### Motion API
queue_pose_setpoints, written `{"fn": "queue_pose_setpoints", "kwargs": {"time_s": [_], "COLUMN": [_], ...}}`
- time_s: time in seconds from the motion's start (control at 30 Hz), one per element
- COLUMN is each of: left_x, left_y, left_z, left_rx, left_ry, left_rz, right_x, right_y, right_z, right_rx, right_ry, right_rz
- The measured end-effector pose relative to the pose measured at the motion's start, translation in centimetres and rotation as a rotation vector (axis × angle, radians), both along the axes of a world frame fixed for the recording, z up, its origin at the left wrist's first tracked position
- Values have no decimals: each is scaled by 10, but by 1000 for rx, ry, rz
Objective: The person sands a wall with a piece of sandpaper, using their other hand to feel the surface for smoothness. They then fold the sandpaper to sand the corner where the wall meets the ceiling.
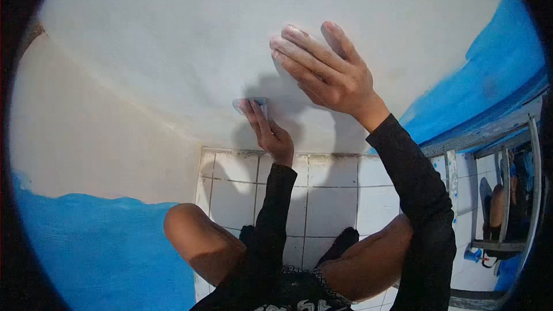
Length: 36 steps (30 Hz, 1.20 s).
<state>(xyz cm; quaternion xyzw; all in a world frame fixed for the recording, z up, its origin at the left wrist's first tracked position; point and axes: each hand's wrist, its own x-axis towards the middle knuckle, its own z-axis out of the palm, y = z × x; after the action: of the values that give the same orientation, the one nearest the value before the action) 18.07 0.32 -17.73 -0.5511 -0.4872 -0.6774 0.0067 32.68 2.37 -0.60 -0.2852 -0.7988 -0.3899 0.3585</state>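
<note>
The left hand (pixel 271 135) reaches forward and presses a small grey sanding block (pixel 250 102) flat against the white wall (pixel 173 40), low down and just above the tiled floor (pixel 334 196); its grip is pressed together on the block, fingers laid along its lower edge, with the thumb hidden. The right hand (pixel 325 72) rests higher on the same wall, up and to the right of the block and apart from it, palm against the surface and fingers spread, holding nothing. Both arms wear black sleeves (pixel 415 184), and the person's bare knees (pixel 190 233) show below in a crouch over the white floor tiles. The adjoining wall at left is cream above and blue paint (pixel 103 253) below; a second blue patch covers the wall at upper right. Beyond, at right, a metal ladder (pixel 533 196) stands.
</note>
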Motion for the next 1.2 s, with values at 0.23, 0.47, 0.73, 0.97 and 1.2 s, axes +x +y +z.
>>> {"fn": "queue_pose_setpoints", "kwargs": {"time_s": [0.23, 0.47, 0.73, 0.97, 1.2], "left_x": [-14, -18, -15, -34, -19], "left_y": [-9, 5, 1, -3, 13], "left_z": [-44, -12, -4, -63, 3], "left_rx": [-92, 41, 25, -94, 109], "left_ry": [269, 145, 206, 367, 275], "left_rz": [61, 15, -3, 79, 44], "right_x": [0, 0, 1, 0, 0], "right_y": [3, -2, -4, 1, 0], "right_z": [-2, 3, 6, 3, 0], "right_rx": [60, 28, 22, 49, 33], "right_ry": [-16, -3, 3, 2, -14], "right_rz": [-49, -24, -20, 7, 4]}}
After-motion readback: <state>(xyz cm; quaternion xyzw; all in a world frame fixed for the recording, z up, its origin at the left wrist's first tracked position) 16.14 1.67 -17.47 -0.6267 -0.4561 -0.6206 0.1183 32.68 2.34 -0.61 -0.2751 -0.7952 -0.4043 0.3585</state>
